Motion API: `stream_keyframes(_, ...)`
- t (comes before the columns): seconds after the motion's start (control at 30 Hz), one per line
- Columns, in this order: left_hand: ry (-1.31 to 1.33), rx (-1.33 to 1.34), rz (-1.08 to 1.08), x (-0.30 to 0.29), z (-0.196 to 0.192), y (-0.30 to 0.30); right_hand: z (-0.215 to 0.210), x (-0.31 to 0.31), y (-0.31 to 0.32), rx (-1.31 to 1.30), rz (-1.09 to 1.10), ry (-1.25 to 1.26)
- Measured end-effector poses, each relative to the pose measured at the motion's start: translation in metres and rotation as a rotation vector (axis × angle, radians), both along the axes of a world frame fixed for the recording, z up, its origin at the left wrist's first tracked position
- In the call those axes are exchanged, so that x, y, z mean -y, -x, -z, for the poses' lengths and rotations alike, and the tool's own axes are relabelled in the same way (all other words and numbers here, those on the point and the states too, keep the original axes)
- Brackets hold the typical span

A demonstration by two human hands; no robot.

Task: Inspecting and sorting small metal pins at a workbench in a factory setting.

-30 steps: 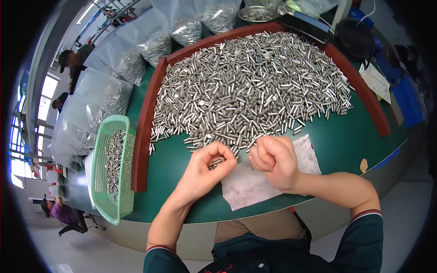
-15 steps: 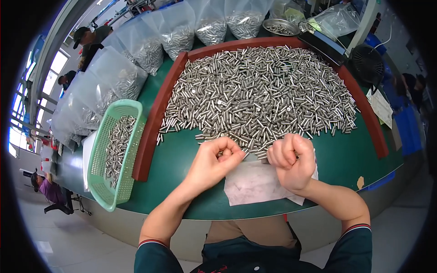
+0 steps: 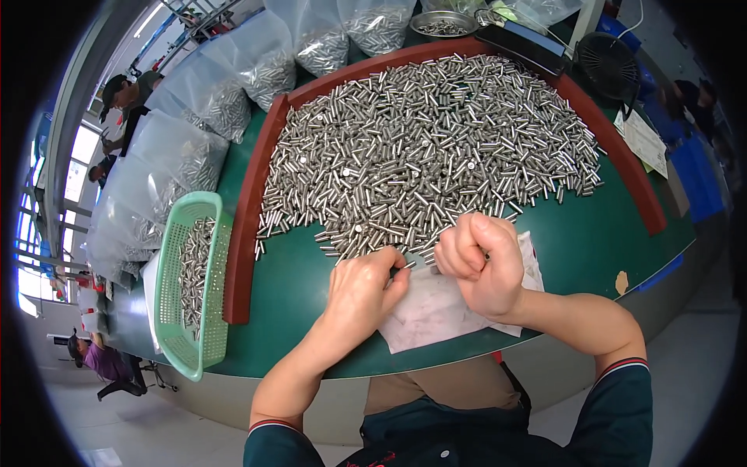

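Observation:
A broad heap of small shiny metal pins (image 3: 420, 140) covers the green table (image 3: 288, 272) ahead of me. At its near edge my left hand (image 3: 359, 294) is closed, back upward, with a metal pin (image 3: 408, 265) showing at the thumb and fingertips. To its right my right hand (image 3: 486, 265) is curled into a fist, raised over a stained white cloth (image 3: 424, 311). Its fingers hide what lies inside.
A dark red wooden rim (image 3: 253, 226) borders the heap. Left of it stands a green plastic basket (image 3: 162, 288) of pins. Clear bags (image 3: 210, 97) of pins line the far left. A metal bowl (image 3: 443, 25), a dark flat device (image 3: 521, 50) and a black fan (image 3: 607, 66) stand behind.
My left hand has turned its back upward and moved slightly down, with a pin at its fingertips. My right fist has shifted a little left. The whole view has also shifted.

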State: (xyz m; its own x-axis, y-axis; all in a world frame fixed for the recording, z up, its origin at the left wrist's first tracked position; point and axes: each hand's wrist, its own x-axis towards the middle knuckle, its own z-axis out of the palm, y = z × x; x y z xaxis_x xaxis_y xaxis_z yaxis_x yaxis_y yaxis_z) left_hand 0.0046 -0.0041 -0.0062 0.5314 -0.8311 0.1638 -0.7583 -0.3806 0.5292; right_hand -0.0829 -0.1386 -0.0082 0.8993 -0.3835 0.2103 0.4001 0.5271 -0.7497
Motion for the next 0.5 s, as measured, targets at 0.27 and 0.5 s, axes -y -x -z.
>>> stream_keyframes(0.27, -0.081, -0.245, 0.085, -0.0028, -0.0073, 0.0054, 0.0003, -0.0002, 0.0010, -0.044, -0.047, -0.069)
stream_keyframes(0.5, -0.093, -0.258, 0.077, -0.0009, -0.0064, 0.0050, 0.0040, -0.0024, 0.0011, -0.091, -0.078, -0.084)
